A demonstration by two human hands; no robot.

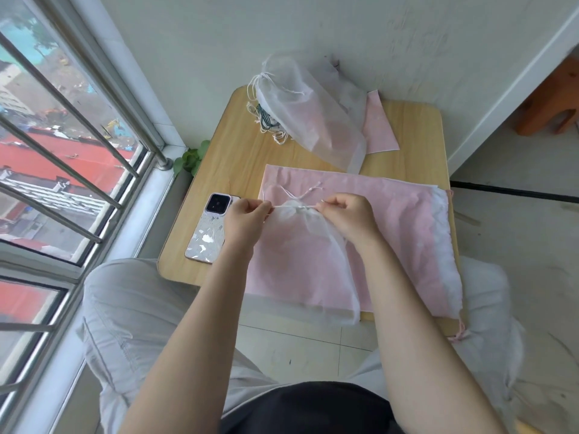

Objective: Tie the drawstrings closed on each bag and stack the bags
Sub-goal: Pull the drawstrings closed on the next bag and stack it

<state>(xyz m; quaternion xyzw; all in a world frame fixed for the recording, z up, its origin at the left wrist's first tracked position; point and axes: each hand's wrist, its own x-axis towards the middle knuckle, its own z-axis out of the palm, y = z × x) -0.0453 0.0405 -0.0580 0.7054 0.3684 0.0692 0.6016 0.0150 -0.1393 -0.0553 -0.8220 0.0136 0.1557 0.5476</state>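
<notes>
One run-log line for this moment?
left hand: pinches drawstring | right hand: pinches drawstring | sheer bag: mouth cinched | stack: far end

Left hand (247,214) and right hand (346,213) each pinch a white drawstring (289,207), pulled taut sideways at the gathered neck of a sheer white bag (308,261). Bag lies on a pink bag (391,220) on the wooden tabletop (232,151). Phone (208,231) just left. Stack of white bags (310,111) at the far edge, cords bunched beside it.

Barred window (62,158) left; wooden table (219,158); white wall (219,32).
</notes>
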